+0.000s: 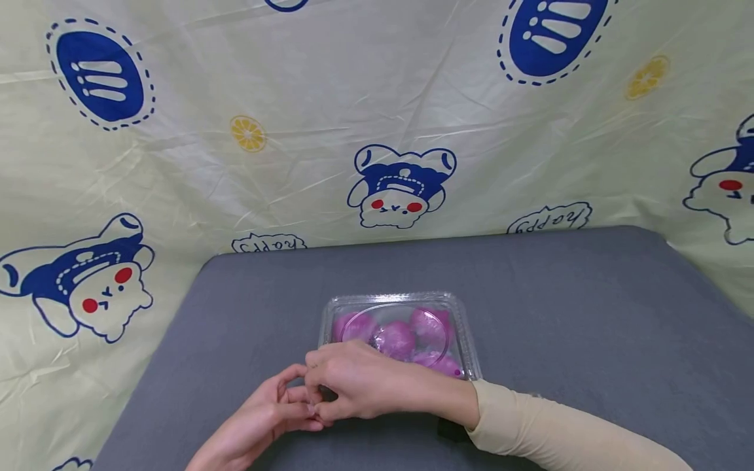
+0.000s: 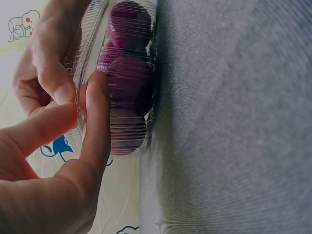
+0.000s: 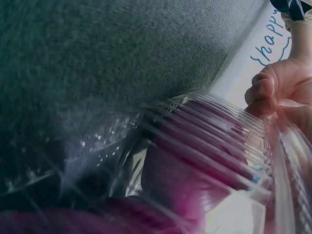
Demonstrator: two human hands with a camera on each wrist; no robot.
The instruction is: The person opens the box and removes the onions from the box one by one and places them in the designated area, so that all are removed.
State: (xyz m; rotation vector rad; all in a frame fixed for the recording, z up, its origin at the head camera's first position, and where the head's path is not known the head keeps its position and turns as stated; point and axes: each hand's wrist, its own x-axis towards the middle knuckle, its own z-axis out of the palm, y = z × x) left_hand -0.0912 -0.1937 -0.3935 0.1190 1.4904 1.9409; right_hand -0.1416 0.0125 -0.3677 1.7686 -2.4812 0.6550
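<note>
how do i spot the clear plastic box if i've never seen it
Start at the grey tabletop by the printed sheet. On it, where the left hand and right hand meet, is the clear plastic box. It alone is see-through, showing round purple things.

A grey, fabric-covered table [image 1: 565, 314] with rounded far corners is spreading below a pale, creased, shiny sheet [image 1: 312, 183], which is rising behind its far edge. The sheet is showing dark-blue ovals [image 1: 100, 76] with white marks, yellow citrus slices [image 1: 248, 134], blue-and-white cartoon animals [image 1: 402, 188] with red cheeks, and blue "happy" lettering [image 1: 550, 218].
</note>
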